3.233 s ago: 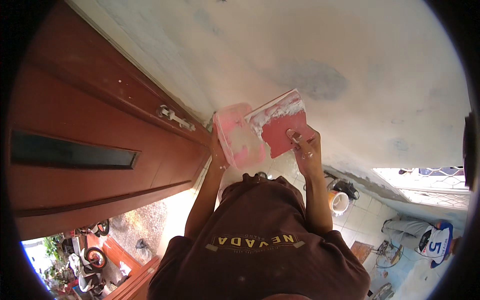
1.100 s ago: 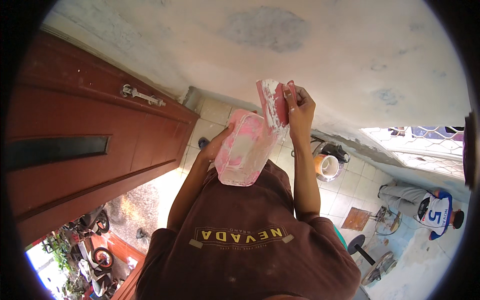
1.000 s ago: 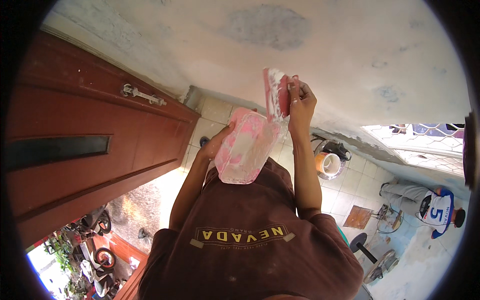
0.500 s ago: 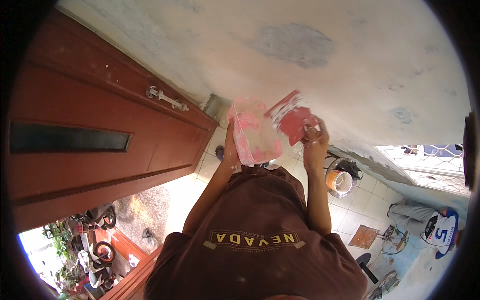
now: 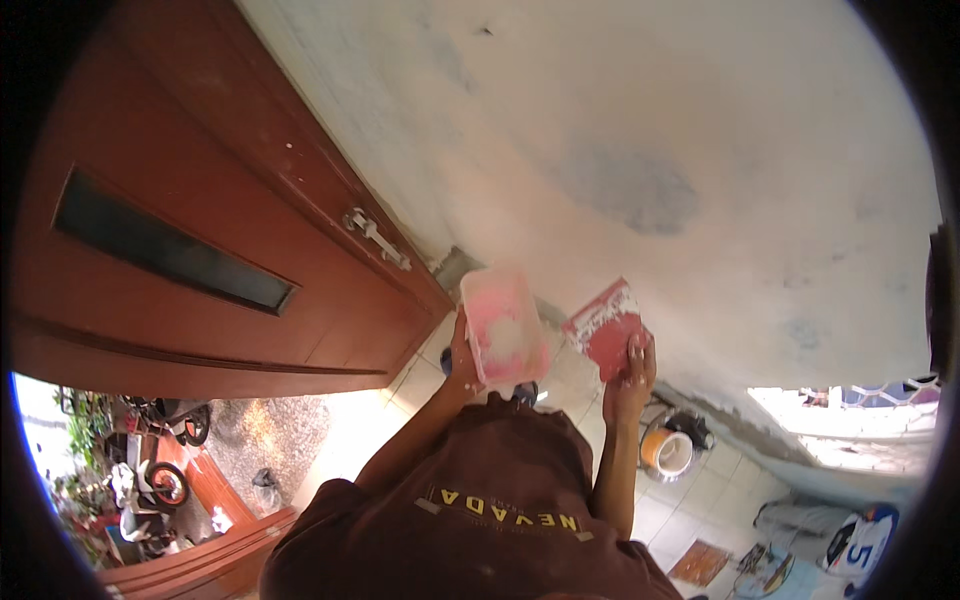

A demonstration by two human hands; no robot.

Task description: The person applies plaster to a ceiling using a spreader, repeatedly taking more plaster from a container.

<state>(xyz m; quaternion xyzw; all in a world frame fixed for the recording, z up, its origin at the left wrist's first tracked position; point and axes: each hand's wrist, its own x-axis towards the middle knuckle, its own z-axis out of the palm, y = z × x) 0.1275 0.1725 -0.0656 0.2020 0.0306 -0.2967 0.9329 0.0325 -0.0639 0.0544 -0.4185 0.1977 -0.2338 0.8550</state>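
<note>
My left hand is closed round the left side of a pink plastic tub, tilted so its inside shows, with pale paste smeared in it. In my right hand is a red putty spreader, pinched between thumb and fingers. White filler coats the spreader's flat blade along its upper edge. The spreader is held just right of the tub, apart from it. Ahead of both hands rises a pale wall with a grey patch on it.
A reddish-brown door with a bolt stands at the left. An orange-and-white bucket is on the tiled floor to the right, below a barred window opening. Another person is at the lower right. Motorcycles stand outside.
The view has tilted up, so more wall shows and everything sits lower in the picture. Both hands keep their hold; the spreader has turned slightly.
</note>
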